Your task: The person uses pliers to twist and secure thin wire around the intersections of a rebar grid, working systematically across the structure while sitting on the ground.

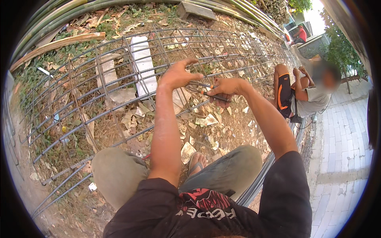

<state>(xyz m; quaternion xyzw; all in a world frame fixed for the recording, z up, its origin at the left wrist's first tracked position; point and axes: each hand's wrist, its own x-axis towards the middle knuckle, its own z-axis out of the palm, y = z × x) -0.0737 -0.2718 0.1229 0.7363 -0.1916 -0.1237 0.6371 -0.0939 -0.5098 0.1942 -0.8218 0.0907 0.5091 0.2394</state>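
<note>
My right hand [228,88] is closed round the orange-and-black handles of a pair of pincers [205,93]. Their metal jaws point left, toward a crossing of bars in the rebar cage [105,113]. Just left of the jaws, my left hand [177,75] is held over the cage, thumb and fingers apart, with nothing visible in it. The cage is made of long dark steel bars with rectangular stirrups across them, and it stretches from the lower left to the upper right. Whether the pincers touch a bar or a tie wire cannot be made out.
A white block [143,65] and a grey-brown block [106,71] lie under the cage. Bamboo poles [79,14] run along the far side. At the right, a person in a grey shirt [311,101] sits close by. Loose steel bars [260,180] lie beside my right leg.
</note>
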